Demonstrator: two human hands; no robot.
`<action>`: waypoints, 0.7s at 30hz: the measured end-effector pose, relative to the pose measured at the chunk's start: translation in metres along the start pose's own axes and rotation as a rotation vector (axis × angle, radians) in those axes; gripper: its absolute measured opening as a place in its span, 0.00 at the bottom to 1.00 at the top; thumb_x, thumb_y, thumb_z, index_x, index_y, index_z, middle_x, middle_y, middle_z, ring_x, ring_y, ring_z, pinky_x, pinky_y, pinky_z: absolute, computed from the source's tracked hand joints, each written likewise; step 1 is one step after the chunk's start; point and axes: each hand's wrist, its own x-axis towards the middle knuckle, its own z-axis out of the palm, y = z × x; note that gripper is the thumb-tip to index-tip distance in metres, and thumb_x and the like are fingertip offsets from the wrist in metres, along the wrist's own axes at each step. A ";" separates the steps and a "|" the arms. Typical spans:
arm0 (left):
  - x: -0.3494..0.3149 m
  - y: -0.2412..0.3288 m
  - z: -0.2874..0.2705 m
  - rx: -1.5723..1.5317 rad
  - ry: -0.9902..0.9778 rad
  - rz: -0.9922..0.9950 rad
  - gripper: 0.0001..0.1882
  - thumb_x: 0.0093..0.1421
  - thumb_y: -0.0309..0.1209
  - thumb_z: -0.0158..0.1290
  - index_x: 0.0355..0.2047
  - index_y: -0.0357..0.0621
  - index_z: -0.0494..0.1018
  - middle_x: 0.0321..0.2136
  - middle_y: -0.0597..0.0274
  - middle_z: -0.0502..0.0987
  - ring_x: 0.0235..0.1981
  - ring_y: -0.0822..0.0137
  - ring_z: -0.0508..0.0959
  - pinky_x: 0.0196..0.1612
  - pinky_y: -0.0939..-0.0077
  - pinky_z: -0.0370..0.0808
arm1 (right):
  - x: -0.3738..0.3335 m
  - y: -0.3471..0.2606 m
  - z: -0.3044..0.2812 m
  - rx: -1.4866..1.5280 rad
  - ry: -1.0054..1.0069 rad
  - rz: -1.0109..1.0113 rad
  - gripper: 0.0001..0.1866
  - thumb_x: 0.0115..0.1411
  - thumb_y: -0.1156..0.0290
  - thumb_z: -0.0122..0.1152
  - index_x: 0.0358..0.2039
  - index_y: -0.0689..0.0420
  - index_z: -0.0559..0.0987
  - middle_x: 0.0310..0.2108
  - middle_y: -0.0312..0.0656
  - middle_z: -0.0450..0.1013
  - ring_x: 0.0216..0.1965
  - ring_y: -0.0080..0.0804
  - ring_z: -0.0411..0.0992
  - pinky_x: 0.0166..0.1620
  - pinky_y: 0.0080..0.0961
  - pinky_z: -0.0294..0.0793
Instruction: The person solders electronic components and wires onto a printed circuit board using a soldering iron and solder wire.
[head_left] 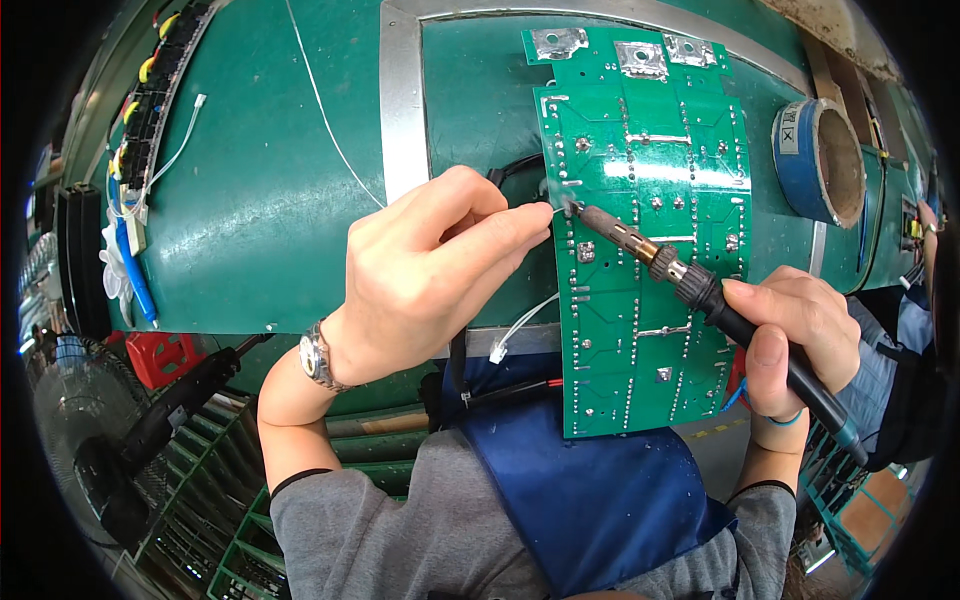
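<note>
A long green circuit board [655, 290] lies solder side up before me, its near end reaching past the table edge. My right hand [800, 335] is closed around the black handle of a soldering iron [690, 280]. The iron's tip touches or nearly touches the board's left edge, with a faint wisp of smoke there. My left hand [430, 265] pinches a thin solder wire [335, 140], its end meeting the board beside the iron tip. The wire trails up and away over the table. A white connector on a lead [499, 350] hangs below my left hand.
The green table [270, 230] has a metal strip [403, 100] across it. A blue roll with a hollow core [820, 160] stands at right. Far left are a populated board [150, 110] and a blue pen [135, 270]. A fan [95, 440] stands below; another person's arm [928, 230] shows far right.
</note>
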 end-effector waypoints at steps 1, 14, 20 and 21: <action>0.000 0.001 0.000 -0.004 -0.001 -0.008 0.14 0.46 0.23 0.68 0.35 0.44 0.82 0.24 0.66 0.73 0.21 0.70 0.75 0.21 0.76 0.71 | 0.000 -0.001 0.000 -0.014 -0.002 -0.006 0.09 0.57 0.72 0.61 0.31 0.65 0.84 0.18 0.41 0.77 0.15 0.30 0.73 0.20 0.24 0.72; -0.012 0.013 0.001 -0.047 0.034 -0.004 0.14 0.44 0.22 0.69 0.34 0.41 0.82 0.23 0.65 0.73 0.20 0.69 0.74 0.20 0.77 0.69 | -0.007 -0.004 -0.005 0.035 0.002 0.003 0.09 0.57 0.72 0.61 0.31 0.65 0.84 0.17 0.40 0.75 0.15 0.30 0.73 0.20 0.23 0.71; -0.013 0.011 0.006 -0.016 0.028 0.030 0.14 0.44 0.23 0.69 0.34 0.41 0.82 0.23 0.66 0.72 0.20 0.70 0.73 0.19 0.77 0.68 | 0.000 -0.001 -0.009 0.044 -0.051 -0.010 0.09 0.57 0.71 0.61 0.31 0.64 0.84 0.17 0.40 0.76 0.15 0.29 0.72 0.20 0.23 0.70; -0.014 0.011 0.005 -0.021 0.030 0.017 0.15 0.44 0.23 0.69 0.35 0.41 0.82 0.23 0.67 0.72 0.20 0.70 0.73 0.19 0.77 0.68 | 0.001 -0.001 -0.010 0.030 -0.073 -0.001 0.09 0.57 0.71 0.60 0.31 0.64 0.84 0.17 0.40 0.76 0.14 0.29 0.72 0.20 0.23 0.70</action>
